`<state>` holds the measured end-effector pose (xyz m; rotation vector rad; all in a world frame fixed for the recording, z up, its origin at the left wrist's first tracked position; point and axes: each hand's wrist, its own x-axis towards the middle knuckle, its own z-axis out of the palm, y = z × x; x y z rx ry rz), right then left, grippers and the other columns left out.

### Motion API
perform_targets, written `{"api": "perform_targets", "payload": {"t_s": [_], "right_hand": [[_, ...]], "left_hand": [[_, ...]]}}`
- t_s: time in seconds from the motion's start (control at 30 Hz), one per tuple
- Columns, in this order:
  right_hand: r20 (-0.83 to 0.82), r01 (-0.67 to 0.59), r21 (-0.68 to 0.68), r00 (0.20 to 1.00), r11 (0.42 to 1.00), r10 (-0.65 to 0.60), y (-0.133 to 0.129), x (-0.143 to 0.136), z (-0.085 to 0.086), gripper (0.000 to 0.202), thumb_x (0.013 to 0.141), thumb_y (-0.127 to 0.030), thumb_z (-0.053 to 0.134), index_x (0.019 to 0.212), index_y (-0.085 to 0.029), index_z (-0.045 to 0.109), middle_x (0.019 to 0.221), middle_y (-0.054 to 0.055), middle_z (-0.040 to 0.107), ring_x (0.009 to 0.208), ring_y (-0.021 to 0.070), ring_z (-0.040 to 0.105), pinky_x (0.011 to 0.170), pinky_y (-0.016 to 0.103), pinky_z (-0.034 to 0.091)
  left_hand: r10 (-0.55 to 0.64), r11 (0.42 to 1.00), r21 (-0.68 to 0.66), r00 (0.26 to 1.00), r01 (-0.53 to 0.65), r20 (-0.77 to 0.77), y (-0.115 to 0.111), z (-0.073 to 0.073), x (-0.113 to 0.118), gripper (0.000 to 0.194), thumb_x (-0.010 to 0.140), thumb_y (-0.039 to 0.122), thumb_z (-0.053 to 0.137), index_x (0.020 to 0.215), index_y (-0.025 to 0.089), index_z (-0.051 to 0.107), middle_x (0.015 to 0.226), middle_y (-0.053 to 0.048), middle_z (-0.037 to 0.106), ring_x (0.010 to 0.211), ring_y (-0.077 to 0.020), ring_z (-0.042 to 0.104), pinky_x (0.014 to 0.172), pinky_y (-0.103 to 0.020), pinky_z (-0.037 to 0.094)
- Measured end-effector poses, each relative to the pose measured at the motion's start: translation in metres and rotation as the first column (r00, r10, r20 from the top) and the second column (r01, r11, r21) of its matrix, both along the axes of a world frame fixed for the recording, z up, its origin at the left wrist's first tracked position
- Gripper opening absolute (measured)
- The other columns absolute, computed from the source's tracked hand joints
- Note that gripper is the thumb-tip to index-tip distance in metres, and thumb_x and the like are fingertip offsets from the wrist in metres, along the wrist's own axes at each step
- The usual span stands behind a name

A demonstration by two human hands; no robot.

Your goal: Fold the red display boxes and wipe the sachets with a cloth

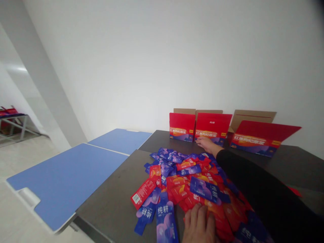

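The bottom edge cuts off the left hand [198,225] and a blue sachet [165,219]. The black sleeve [258,182], cropped at right, hides some tabletop [108,202]. The red cartons' [211,123] smallest print is illegible.

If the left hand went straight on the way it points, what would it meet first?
The left hand would likely meet the sachet pile immediately ahead; whether they already touch is unclear.

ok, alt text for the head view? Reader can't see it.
A person's left hand is on a heap of red and blue packets on a dark table, and the right hand is at the lower front of the middle box of three standing open. A blue-topped table is on the left; a white wall rises behind.
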<state>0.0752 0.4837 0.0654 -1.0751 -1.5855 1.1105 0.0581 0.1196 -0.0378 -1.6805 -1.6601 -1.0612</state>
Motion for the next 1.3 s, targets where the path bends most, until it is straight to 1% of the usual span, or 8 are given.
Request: {"api": "perform_targets", "payload": {"t_s": [0.13, 0.27, 0.53, 0.7, 0.93, 1.13, 1.2, 1.3], "right_hand": [[0.069, -0.064, -0.12, 0.995, 0.991, 0.073, -0.034, 0.031, 0.005, 0.012, 0.069, -0.007, 0.064, 0.079, -0.014, 0.062, 0.074, 0.008, 0.067, 0.071, 0.0176, 0.067, 0.073, 0.032, 0.056], [0.141, -0.127, -0.132, 0.979, 0.983, 0.145, -0.072, 0.06, 0.011, 0.012, 0.07, -0.011, 0.067, 0.081, -0.014, 0.067, 0.074, 0.007, 0.07, 0.066, 0.0163, 0.066, 0.069, 0.029, 0.055], [0.321, -0.134, 0.094, 0.942, 0.987, 0.097, -0.149, 0.112, 0.021, 0.021, 0.068, -0.006, 0.065, 0.08, -0.019, 0.074, 0.085, 0.004, 0.074, 0.083, 0.0182, 0.066, 0.083, 0.028, 0.052], [0.471, -0.155, 0.34, 0.882, 0.928, -0.026, -0.195, 0.143, 0.022, 0.024, 0.075, -0.009, 0.061, 0.091, -0.021, 0.074, 0.101, 0.005, 0.073, 0.097, 0.0203, 0.066, 0.093, 0.031, 0.049], [0.518, -0.169, 0.325, 0.855, 0.93, -0.025, -0.267, 0.186, 0.008, 0.022, 0.077, -0.017, 0.061, 0.094, -0.023, 0.074, 0.098, 0.005, 0.073, 0.097, 0.02, 0.066, 0.091, 0.032, 0.05], [0.42, 0.086, 0.32, 0.88, 0.944, -0.222, -0.291, 0.235, -0.004, 0.021, 0.076, -0.023, 0.063, 0.094, -0.023, 0.074, 0.091, 0.005, 0.074, 0.092, 0.0208, 0.067, 0.089, 0.033, 0.05], [0.448, 0.216, 0.33, 0.821, 0.919, -0.354, -0.284, 0.263, -0.006, 0.023, 0.078, -0.022, 0.06, 0.096, -0.023, 0.074, 0.091, 0.005, 0.074, 0.091, 0.0206, 0.067, 0.089, 0.032, 0.05], [0.516, 0.426, 0.369, 0.645, 0.826, -0.563, -0.274, 0.311, -0.012, 0.028, 0.082, -0.019, 0.052, 0.101, -0.02, 0.072, 0.099, 0.01, 0.072, 0.098, 0.0224, 0.065, 0.092, 0.033, 0.047]], "left_hand": [[-0.117, 0.97, -0.208, 0.99, 0.13, 0.074, -0.015, 0.019, -0.007, 0.034, 0.075, 0.025, 0.058, 0.108, 0.026, 0.066, 0.117, -0.005, 0.065, 0.112, -0.0249, 0.055, 0.097, -0.039, 0.043], [-0.183, 0.915, -0.344, 0.976, 0.213, 0.117, -0.022, 0.033, -0.015, 0.043, 0.078, 0.025, 0.056, 0.12, 0.026, 0.061, 0.128, -0.004, 0.06, 0.121, -0.0251, 0.049, 0.104, -0.041, 0.039], [-0.199, 0.883, -0.421, 0.978, 0.206, 0.062, -0.024, 0.054, -0.02, 0.039, 0.084, 0.019, 0.049, 0.122, 0.02, 0.06, 0.127, -0.008, 0.058, 0.123, -0.0252, 0.047, 0.105, -0.043, 0.037], [-0.202, 0.893, -0.406, 0.979, 0.193, 0.021, -0.022, 0.057, -0.022, 0.037, 0.085, 0.018, 0.048, 0.12, 0.019, 0.06, 0.128, -0.009, 0.057, 0.126, -0.0255, 0.045, 0.106, -0.043, 0.036], [-0.215, 0.906, -0.385, 0.974, 0.174, -0.065, -0.02, 0.058, -0.023, 0.034, 0.089, 0.022, 0.047, 0.121, 0.018, 0.059, 0.129, -0.01, 0.057, 0.127, -0.0256, 0.045, 0.106, -0.043, 0.034], [-0.218, 0.911, -0.38, 0.969, 0.158, -0.118, -0.019, 0.062, -0.023, 0.033, 0.09, 0.023, 0.045, 0.119, 0.017, 0.06, 0.128, -0.012, 0.058, 0.127, -0.0265, 0.046, 0.106, -0.044, 0.035], [-0.215, 0.916, -0.37, 0.968, 0.155, -0.128, -0.019, 0.063, -0.023, 0.032, 0.09, 0.023, 0.045, 0.118, 0.017, 0.06, 0.127, -0.012, 0.058, 0.126, -0.0264, 0.046, 0.105, -0.044, 0.035], [-0.208, 0.923, -0.354, 0.969, 0.15, -0.132, -0.018, 0.063, -0.024, 0.033, 0.09, 0.024, 0.045, 0.118, 0.017, 0.06, 0.127, -0.012, 0.059, 0.125, -0.0267, 0.047, 0.104, -0.043, 0.036]]}}
